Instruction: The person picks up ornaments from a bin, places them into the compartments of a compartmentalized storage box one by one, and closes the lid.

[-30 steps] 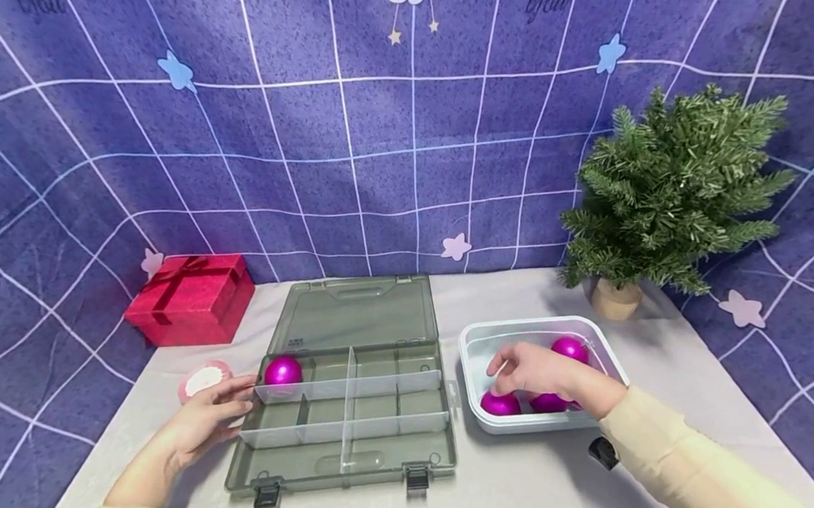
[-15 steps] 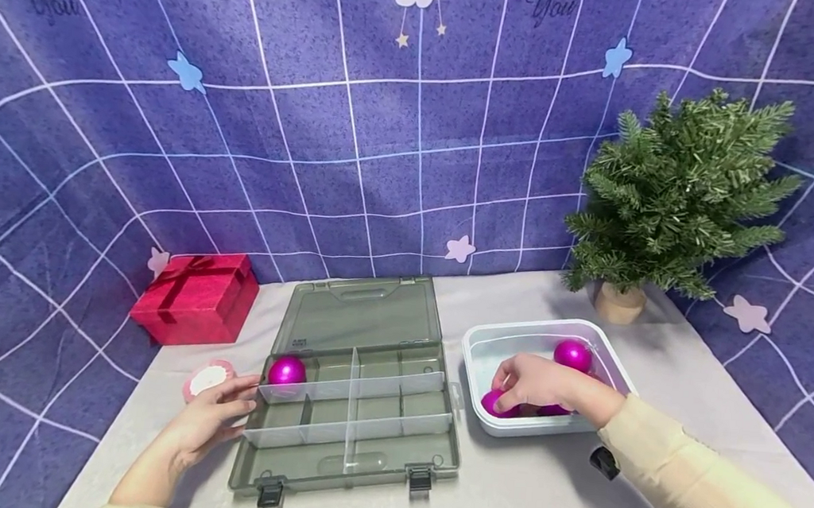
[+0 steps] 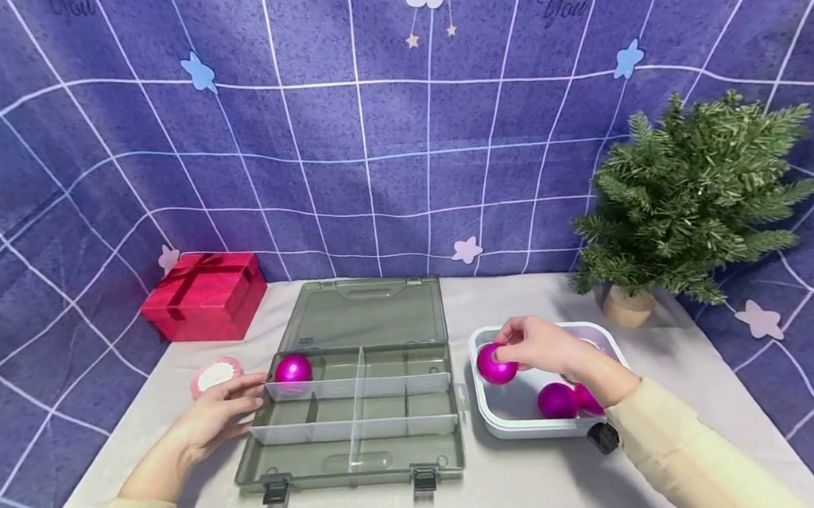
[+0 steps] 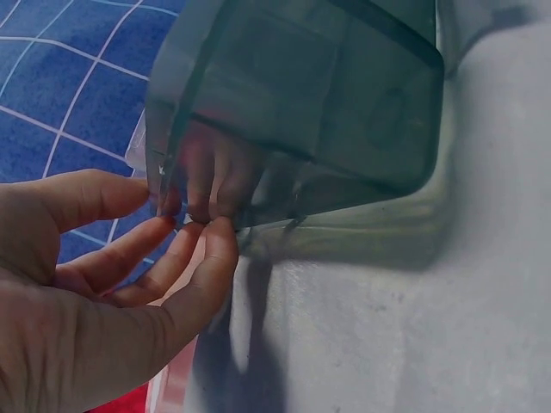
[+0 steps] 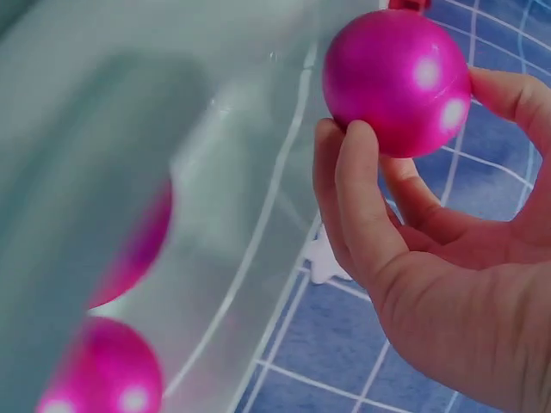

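My right hand [image 3: 539,346] pinches a magenta ball [image 3: 496,363] between thumb and fingertips, over the left side of a white plastic tub [image 3: 539,433]. In the right wrist view, the ball [image 5: 398,83] has a glossy surface. More magenta balls [image 3: 557,401] lie in the tub, partly hidden by my forearm. My left hand [image 3: 210,422] touches the left side of a grey see-through compartment box [image 3: 353,483], whose lid lies open behind it. One magenta ball [image 3: 293,369] sits in its back-left compartment. In the left wrist view, fingertips [image 4: 219,237] rest against the box wall.
A red gift box [image 3: 206,298] with a dark ribbon stands at the back left. A pink-and-white round item [image 3: 216,373] lies beside my left hand. At the back right stands a small artificial fir tree [image 3: 691,197]. Behind the table hangs a blue grid-patterned cloth [image 3: 388,125].
My right hand reached down to a ball in the tub, gripped it and raised it up and slightly left. My left hand has stayed at the compartment box. The head view has shifted slightly.
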Available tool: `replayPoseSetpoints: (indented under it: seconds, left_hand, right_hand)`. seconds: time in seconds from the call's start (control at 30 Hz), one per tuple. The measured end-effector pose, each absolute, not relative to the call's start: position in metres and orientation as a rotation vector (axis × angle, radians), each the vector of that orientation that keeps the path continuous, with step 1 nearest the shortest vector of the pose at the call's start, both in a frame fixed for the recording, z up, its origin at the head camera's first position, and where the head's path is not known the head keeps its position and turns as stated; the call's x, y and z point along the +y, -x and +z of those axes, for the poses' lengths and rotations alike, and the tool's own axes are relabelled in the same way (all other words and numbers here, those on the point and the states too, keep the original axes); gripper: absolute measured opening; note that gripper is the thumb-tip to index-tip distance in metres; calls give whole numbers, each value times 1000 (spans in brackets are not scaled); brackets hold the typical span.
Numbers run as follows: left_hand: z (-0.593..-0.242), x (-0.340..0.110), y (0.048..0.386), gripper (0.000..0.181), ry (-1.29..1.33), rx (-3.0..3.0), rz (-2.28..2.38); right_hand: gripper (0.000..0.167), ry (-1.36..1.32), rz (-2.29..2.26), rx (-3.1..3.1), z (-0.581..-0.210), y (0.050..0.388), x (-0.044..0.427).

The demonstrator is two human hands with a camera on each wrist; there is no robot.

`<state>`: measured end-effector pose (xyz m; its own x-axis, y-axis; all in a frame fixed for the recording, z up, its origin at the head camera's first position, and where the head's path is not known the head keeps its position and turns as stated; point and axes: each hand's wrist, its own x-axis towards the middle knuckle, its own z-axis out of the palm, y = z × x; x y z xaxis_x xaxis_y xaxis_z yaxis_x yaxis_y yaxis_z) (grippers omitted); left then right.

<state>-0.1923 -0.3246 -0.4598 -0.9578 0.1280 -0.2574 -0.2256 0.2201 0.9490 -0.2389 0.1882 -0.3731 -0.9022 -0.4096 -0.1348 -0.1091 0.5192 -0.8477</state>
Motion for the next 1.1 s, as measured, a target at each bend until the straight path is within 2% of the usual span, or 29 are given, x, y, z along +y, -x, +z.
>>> replayPoseSetpoints:
  seconds: [0.27, 0.77, 1.1]
  left_hand:
    - [-462, -321, 192, 62, 94, 2197, 1801]
    - [-463, -323, 189, 63, 105, 2208, 1815]
    - [-461, -324, 192, 61, 106, 2219, 1813]
  right_hand:
    - [35, 427, -1402, 2518, -355, 243, 156]
    - [32, 548, -1645, 2353, -342, 237, 42]
    - [31, 499, -1724, 2262, -363, 240, -10]
